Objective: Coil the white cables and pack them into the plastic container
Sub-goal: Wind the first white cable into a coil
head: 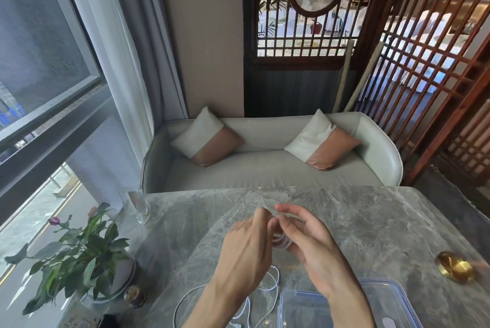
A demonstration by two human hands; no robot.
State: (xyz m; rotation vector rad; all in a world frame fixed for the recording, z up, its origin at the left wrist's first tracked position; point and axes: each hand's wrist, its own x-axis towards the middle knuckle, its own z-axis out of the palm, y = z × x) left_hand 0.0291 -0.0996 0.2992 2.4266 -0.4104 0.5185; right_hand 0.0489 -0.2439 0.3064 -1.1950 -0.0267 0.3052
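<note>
White cables between hands (half hidden), plastic container beside

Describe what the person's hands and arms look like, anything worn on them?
Both are bare: the left hand and right hand show no gloves, rings or watch, and the forearms carry no sleeves as far as the frame shows. Fingernails look short and plain.

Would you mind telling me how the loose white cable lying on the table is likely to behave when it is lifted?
The loose white cable looks thin and lies in slack curves, so it will probably flop and dangle. It seems light. On the smooth marble table it may slide when tugged, and its trailing end could snag on the plastic container.
</note>
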